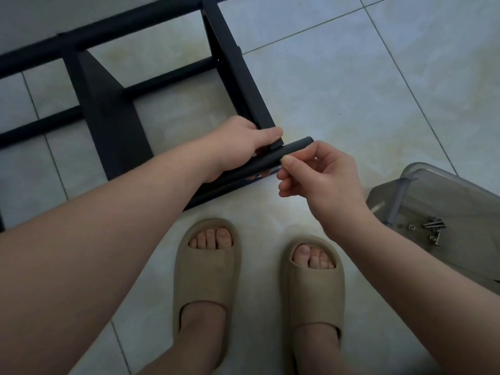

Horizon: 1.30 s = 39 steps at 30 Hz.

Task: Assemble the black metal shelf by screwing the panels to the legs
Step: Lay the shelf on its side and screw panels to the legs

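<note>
The black metal shelf (108, 112) lies on its side on the tiled floor, its panels standing on edge between long legs. My left hand (238, 144) grips the near corner where an end panel (238, 77) meets a black leg (270, 158), which angles up to the right. My right hand (319, 171) is at the leg's lower side. Its thumb and forefinger pinch a small fastener against the metal, and the fingertips hide it. The other fingers are curled.
A clear plastic container (446, 201) sits on the floor at the right with several loose screws and nuts (434, 226) inside. My feet in tan slippers (208, 266) stand just below the shelf corner. Pale floor tiles lie all around.
</note>
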Available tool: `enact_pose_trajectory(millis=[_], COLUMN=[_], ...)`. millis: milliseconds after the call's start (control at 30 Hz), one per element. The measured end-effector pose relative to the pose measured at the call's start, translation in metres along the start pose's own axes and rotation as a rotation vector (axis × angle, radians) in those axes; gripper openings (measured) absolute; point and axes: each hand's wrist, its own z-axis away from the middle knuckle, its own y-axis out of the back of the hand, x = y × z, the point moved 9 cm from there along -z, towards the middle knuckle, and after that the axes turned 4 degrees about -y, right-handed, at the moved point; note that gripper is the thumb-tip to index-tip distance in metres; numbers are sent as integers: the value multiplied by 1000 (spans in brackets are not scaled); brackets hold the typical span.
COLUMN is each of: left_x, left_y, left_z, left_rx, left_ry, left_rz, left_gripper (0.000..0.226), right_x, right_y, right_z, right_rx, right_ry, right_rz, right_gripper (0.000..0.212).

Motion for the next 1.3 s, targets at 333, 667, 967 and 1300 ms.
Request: enact_pose_trajectory(millis=[333,667,967,1300], left_x=[-24,82,149,144], left_y=[37,70,89,125], left_z=[79,143,156,101], left_rx=[12,393,362,469], left_ry=[110,-216,-245,-150], left_rz=[-812,-957,-1139,-1107], left_gripper=[33,22,11,21], right_x=[-32,-126,-177,-170], right_y=[15,34,46,40], right_z=[37,76,103,46], right_rx=[-14,46,120,161], right_ry=[31,199,275,296], right_rz=[187,438,559,559], right_gripper=[16,15,15,15])
